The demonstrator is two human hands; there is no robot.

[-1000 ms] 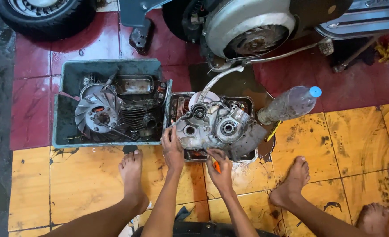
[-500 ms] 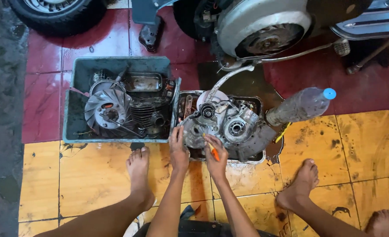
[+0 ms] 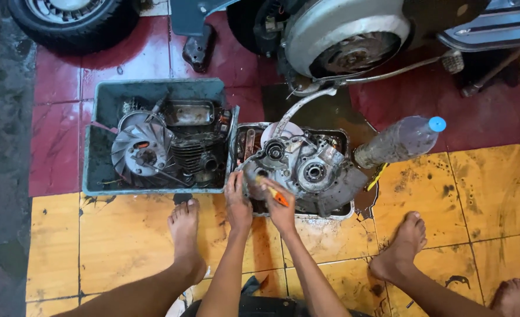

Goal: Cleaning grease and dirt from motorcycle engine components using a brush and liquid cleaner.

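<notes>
A grey metal engine case [image 3: 307, 170] lies in a shallow metal tray [image 3: 307, 212] on the floor in front of me. My left hand [image 3: 237, 202] rests on the case's near left edge, fingers curled against it. My right hand [image 3: 280, 208] grips an orange-handled tool [image 3: 277, 197] and holds its tip against the case's lower left part. Both forearms reach forward between my bare feet [image 3: 185, 232].
A grey plastic bin [image 3: 154, 89] at left holds a fan wheel, a finned cylinder and other engine parts. A dirty plastic bottle with a blue cap [image 3: 397, 141] lies right of the tray. A scooter's rear [image 3: 353, 35] and a tyre [image 3: 72, 20] stand behind. Another bare foot [image 3: 397, 252] is at right.
The view has shifted slightly. Both hands stay at the case's near left edge, with small working movements of the tool hand.
</notes>
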